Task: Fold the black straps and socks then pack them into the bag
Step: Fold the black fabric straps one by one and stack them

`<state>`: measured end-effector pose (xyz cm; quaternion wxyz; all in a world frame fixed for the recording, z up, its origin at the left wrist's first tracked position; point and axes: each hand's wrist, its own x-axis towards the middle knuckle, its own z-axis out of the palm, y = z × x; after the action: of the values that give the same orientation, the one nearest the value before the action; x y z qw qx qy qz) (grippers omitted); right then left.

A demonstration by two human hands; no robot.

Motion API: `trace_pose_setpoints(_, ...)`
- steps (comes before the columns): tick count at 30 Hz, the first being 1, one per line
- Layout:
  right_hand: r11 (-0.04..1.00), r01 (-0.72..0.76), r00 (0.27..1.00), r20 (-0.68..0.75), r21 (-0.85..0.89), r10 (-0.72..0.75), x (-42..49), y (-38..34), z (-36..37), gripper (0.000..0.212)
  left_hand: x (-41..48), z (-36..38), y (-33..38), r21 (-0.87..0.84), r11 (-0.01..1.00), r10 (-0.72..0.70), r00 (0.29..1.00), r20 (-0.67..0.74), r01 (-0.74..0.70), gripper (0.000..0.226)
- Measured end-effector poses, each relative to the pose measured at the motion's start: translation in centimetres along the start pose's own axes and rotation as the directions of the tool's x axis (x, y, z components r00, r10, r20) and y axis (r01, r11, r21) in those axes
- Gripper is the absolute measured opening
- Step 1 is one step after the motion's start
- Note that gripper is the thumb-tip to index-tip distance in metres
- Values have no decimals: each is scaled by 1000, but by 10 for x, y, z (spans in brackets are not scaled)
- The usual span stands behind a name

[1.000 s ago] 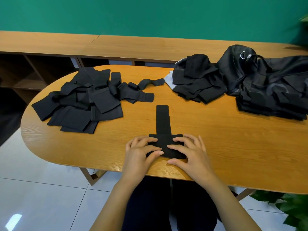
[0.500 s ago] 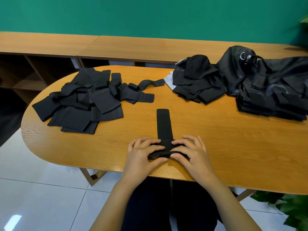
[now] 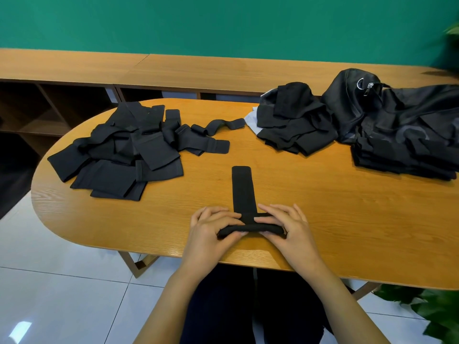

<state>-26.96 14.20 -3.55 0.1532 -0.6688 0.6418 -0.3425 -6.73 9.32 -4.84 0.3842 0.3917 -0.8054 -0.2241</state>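
A black strap (image 3: 243,189) lies on the wooden table (image 3: 323,219), its narrow tail pointing away from me. Its wide near end is rolled into a tube (image 3: 250,229). My left hand (image 3: 211,232) grips the left end of the roll, thumb under, fingers over. My right hand (image 3: 290,232) grips the right end the same way. A loose pile of black straps and socks (image 3: 119,150) lies at the left. A second black pile (image 3: 293,125) sits at the back right, beside the black bag (image 3: 397,115).
A stack of folded black pieces (image 3: 402,157) lies in front of the bag at the right edge. A low wooden shelf unit (image 3: 173,70) runs behind the table under a green wall. A potted plant (image 3: 432,309) stands at the lower right.
The wide near end of the strap, flat under my fingers a second ago, is now rolled into a tube held by both hands. The tail has slid slightly toward me.
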Motion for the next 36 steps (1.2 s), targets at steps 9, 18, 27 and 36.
trace_pose_setpoints(9, 988, -78, 997, -8, 133, 80, -1, -4, -4, 58, -1, 1, -1, 1, 998, -58, 998, 2, 58, 40)
trace_pose_setpoints(18, 950, -191, 981, 21, 246, 192, -1, -1, -2, 59, 0, -2, 6, -36, 988, -156, 983, -100, 153, 44)
trace_pose_setpoints(27, 952, -218, 971, -50, 216, 233, -2, -1, -3, 74, 1, 2, 1, -17, 954, -297, 941, -164, 299, 79)
trace_pose_setpoints(36, 992, -125, 986, -106, 35, 128, -1, 0, 0, 63, 3, 2, 4, 207, 966, -145, 987, -75, 157, 46)
